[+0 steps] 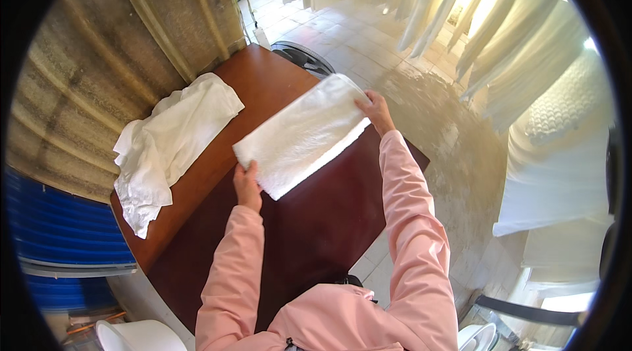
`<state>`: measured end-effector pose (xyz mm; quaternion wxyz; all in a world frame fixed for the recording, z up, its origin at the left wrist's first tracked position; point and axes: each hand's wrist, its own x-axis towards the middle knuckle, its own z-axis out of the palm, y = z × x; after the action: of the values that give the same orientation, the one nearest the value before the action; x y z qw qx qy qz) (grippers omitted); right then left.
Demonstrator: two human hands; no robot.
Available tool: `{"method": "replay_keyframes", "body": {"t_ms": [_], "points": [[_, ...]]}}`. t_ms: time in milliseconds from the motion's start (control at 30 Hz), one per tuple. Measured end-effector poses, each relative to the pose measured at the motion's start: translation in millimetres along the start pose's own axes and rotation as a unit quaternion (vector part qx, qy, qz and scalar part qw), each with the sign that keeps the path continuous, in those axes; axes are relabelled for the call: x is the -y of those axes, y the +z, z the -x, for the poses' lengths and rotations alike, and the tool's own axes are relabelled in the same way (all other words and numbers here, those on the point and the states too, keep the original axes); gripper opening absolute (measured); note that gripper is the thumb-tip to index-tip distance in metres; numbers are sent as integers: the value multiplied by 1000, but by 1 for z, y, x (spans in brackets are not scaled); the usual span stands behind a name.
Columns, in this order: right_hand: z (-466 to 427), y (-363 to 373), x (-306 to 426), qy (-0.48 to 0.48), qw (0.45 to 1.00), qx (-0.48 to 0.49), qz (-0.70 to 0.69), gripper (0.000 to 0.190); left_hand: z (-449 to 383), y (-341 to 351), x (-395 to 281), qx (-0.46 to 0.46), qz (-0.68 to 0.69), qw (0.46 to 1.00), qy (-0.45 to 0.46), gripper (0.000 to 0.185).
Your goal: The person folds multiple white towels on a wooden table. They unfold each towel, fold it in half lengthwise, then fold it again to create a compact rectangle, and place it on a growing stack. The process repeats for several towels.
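A folded white cloth [306, 133], perhaps a towel, is stretched between my two hands over the wooden table [316, 212]. My left hand [248, 187] grips its near left corner, thumb on top. At its far right end my right hand [376, 108] holds the edge between thumb and fingers. The parts of my fingers under the cloth are hidden. Another white cloth [177, 138], loose and crumpled, lies along the left side of the table, on the lighter brown strip.
Corrugated panels [98, 40] rise beside the table's left edge. A black fan [306, 58] stands beyond its far end. White cloths [548, 178] hang at the right and far side. White basins [140, 336] are low at the left and right.
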<state>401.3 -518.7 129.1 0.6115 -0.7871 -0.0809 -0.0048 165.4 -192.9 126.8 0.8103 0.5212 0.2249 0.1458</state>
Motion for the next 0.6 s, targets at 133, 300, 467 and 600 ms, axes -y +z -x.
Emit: {"method": "replay_keyframes", "body": {"t_ms": [133, 300, 467, 600], "points": [[-6, 6, -63, 31, 953, -75, 292, 46, -30, 1, 41, -72, -197, 973, -97, 21], [27, -3, -75, -18, 991, -130, 38, 29, -69, -56, 17, -128, -388, 904, 122, 41], [82, 9, -44, -84, 959, -215, 162, 26, -170, -185, -64, -399, -613, 662, 164, 59], [120, 33, 0, -194, 917, -224, 266, 17, -214, -271, -103, -418, -714, 558, 64, 65]]}}
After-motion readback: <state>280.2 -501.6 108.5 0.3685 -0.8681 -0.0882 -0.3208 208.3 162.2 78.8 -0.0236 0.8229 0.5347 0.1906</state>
